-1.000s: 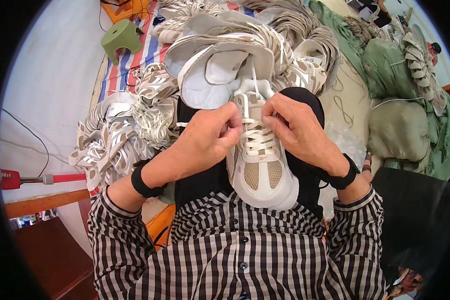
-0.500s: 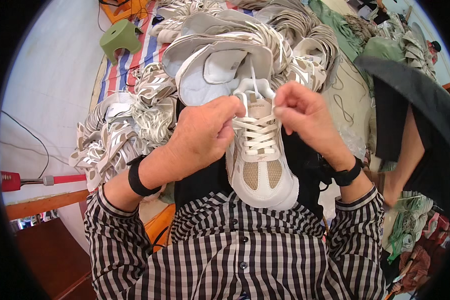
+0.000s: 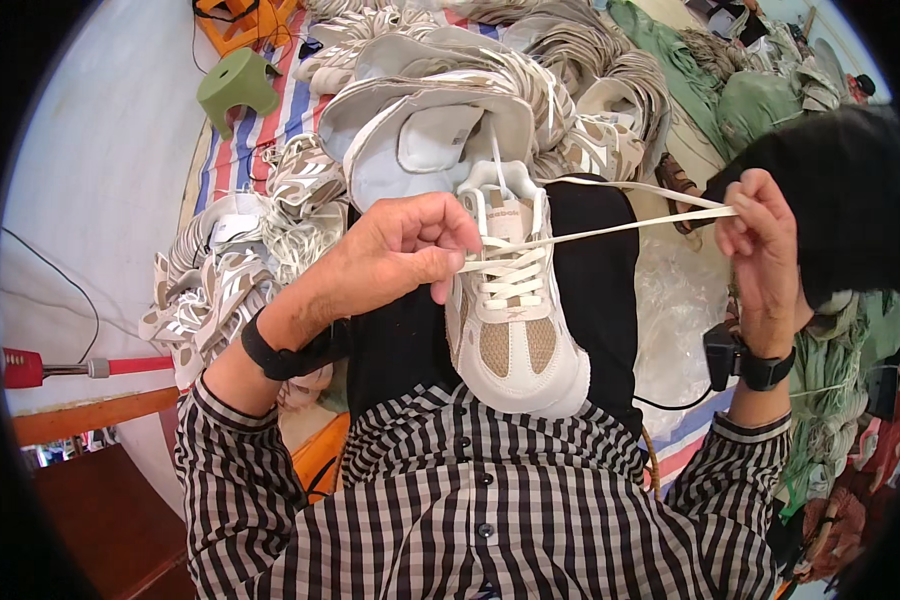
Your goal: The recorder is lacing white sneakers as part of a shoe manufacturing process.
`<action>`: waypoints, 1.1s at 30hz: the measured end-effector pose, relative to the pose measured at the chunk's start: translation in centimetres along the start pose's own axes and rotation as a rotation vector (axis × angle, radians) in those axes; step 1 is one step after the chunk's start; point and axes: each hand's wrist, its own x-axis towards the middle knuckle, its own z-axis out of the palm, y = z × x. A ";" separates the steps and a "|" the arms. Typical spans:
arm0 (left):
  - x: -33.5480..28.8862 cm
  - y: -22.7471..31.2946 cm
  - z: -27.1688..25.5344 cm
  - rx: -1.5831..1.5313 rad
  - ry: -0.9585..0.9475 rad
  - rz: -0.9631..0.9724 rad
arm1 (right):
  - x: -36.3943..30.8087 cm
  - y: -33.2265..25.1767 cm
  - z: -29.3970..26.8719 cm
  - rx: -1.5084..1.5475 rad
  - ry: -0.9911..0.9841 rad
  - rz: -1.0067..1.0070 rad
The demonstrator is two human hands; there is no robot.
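Observation:
A white and beige sneaker [image 3: 518, 345] rests on my lap, toe toward me, its laces crossed over the tongue. My right hand [image 3: 763, 235] is out to the right, pinching a cream shoelace [image 3: 620, 231]. Two strands of lace stretch from the shoe to these fingers: one from near the collar, the other across the upper eyelets. Beside the shoe's left edge, my left hand [image 3: 405, 240] has its thumb and index finger closed on a lace at the upper eyelets. A white lace strand also runs up from the shoe's opening.
Stacked, unfinished shoe uppers [image 3: 440, 110] lie just beyond the shoe. More uppers [image 3: 230, 250] and loose laces are piled at the left. A green stool [image 3: 238, 85] stands on the striped sheet at the far left. Someone in dark clothing [image 3: 820, 190] is close on my right.
My right hand has swung out to the right, drawing lace away from the shoe. My left hand stays beside the eyelets. The person on the right has shifted, and a sandalled foot now shows.

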 end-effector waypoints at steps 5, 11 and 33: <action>0.7 -0.8 1.0 0.063 0.037 0.080 | -1.2 -1.7 -4.5 -0.031 0.099 -0.049; 1.2 -0.8 1.7 0.117 0.072 0.117 | -0.3 -1.5 -7.5 -0.039 0.125 -0.045; -0.2 -4.7 1.5 0.681 0.407 0.194 | -1.6 4.1 2.8 -0.821 -0.292 -0.226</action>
